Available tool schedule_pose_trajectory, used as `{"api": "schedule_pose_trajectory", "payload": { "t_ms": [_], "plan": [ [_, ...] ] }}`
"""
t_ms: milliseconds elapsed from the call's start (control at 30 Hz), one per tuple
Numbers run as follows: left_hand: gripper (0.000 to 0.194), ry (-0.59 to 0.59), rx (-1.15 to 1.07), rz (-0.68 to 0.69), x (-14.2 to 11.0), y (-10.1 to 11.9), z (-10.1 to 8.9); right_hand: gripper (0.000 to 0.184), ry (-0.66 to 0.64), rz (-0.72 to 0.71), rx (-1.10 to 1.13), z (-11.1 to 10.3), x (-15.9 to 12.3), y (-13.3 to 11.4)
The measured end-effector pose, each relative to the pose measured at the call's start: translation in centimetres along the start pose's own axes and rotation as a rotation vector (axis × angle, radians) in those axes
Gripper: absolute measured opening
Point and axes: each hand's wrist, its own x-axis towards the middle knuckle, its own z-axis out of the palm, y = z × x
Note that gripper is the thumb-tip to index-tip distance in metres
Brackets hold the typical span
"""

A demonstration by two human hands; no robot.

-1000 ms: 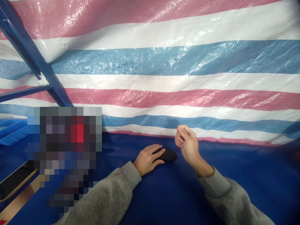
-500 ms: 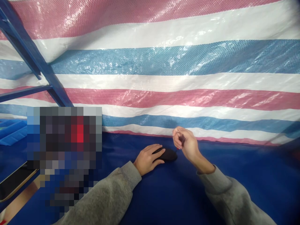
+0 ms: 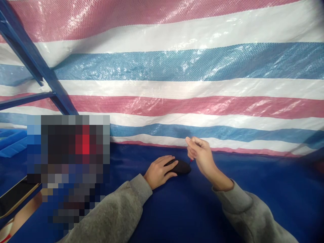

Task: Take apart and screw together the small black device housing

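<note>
Looking forward and down from the wearer's head, 1 camera takes in a blue surface (image 3: 182,206) at close range. 2 gray sleeves (image 3: 113,209) enter from the lower edge, leading to the left hand (image 3: 161,172) and right hand (image 3: 201,154), near the lens and just below mid-view. Beyond them, a striped plastic sheet (image 3: 177,65) fills the upper part, while a blue metal post (image 3: 37,59) slants across the upper left. A pixelated patch (image 3: 73,152) masks part of the left side.

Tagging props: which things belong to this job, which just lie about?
In use: rounded black mouse-like object under left hand; small red item at right hand.

Lying about: black gold-edged phone-like slab; blue plastic tray.
</note>
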Motion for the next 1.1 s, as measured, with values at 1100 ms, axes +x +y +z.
{"api": "schedule_pose_trajectory", "payload": {
  "t_ms": [1100],
  "plan": [
    [0.043, -0.007, 0.005, -0.002, -0.1, -0.1, 0.1, 0.029, -0.393, -0.247, -1.46, -1.4, -0.7, -4.8]
  ]
}}
